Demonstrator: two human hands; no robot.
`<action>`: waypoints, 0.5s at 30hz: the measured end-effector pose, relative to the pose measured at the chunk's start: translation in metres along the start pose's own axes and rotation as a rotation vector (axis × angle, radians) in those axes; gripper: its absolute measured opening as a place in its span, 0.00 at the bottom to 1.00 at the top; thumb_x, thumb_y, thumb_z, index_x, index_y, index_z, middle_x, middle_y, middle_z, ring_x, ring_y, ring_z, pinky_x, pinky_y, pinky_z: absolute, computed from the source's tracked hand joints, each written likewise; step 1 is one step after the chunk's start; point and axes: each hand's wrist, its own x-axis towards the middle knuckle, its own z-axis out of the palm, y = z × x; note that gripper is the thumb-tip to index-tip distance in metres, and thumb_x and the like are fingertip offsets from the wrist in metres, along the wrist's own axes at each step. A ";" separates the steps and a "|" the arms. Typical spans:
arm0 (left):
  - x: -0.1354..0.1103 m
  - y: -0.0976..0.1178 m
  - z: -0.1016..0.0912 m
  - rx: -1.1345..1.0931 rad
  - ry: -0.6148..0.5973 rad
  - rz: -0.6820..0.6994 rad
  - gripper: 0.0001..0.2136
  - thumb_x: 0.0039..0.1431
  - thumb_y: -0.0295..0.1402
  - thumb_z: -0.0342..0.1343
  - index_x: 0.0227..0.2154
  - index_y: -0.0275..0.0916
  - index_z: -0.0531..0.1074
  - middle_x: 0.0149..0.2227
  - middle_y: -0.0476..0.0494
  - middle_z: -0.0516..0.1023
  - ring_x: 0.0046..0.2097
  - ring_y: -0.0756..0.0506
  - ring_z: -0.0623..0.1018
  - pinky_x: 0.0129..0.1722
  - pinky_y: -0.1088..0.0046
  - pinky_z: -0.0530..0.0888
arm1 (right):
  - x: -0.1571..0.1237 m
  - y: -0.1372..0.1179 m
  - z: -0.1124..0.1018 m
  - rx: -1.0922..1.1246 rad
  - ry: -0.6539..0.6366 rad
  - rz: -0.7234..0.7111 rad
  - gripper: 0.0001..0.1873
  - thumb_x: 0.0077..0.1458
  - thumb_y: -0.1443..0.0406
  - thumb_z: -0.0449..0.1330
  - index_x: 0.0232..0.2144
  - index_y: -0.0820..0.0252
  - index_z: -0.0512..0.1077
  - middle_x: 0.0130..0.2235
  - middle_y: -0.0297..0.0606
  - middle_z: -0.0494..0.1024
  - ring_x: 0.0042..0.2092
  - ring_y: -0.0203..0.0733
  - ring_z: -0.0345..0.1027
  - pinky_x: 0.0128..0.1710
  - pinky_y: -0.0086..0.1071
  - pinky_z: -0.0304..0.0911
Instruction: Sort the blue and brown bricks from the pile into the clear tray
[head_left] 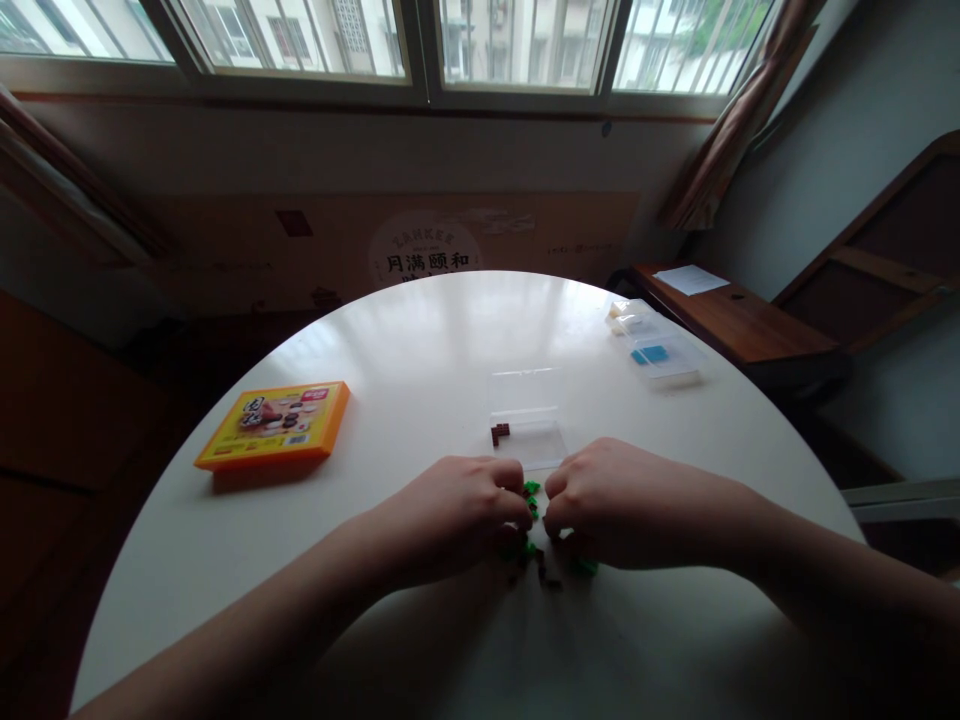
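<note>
Left hand (457,515) and right hand (615,505), both curled, pinch small green bricks (532,496) between them; clear plastic box (525,430) just beyond.

- Two hands showed in the lower middle of the frame: one left hand (457,510) and one right hand (615,500).
- One round white table (420,340) filled the centre.
- One orange box (276,424) lay left of centre.
- One clear case (525,420) sat at centre, with one brown piece (499,433) inside.
- Two clear packets (660,358) lay right of centre.
- One paper sheet (690,280) lay at the upper right.
- The green bricks (531,490) between the hands were several, too hidden to count.
</note>
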 end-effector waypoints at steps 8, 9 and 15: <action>0.001 0.003 0.001 0.018 0.021 0.007 0.05 0.62 0.29 0.55 0.34 0.43 0.76 0.36 0.49 0.74 0.33 0.50 0.73 0.32 0.76 0.66 | 0.002 0.000 -0.001 0.013 -0.013 0.003 0.08 0.52 0.69 0.58 0.22 0.59 0.71 0.28 0.33 0.76 0.27 0.34 0.64 0.27 0.30 0.49; 0.000 0.002 0.000 -0.005 0.050 -0.004 0.06 0.63 0.30 0.54 0.35 0.43 0.76 0.36 0.48 0.73 0.33 0.50 0.73 0.32 0.76 0.67 | 0.002 0.000 -0.003 0.025 -0.011 0.005 0.08 0.52 0.69 0.58 0.22 0.59 0.72 0.28 0.33 0.76 0.28 0.34 0.64 0.27 0.29 0.50; -0.003 -0.018 -0.010 -0.171 0.321 -0.263 0.08 0.64 0.29 0.49 0.36 0.39 0.73 0.40 0.44 0.73 0.36 0.49 0.75 0.37 0.74 0.71 | -0.007 0.013 -0.012 0.199 0.125 0.001 0.06 0.56 0.67 0.60 0.33 0.54 0.77 0.31 0.31 0.77 0.31 0.33 0.67 0.32 0.27 0.56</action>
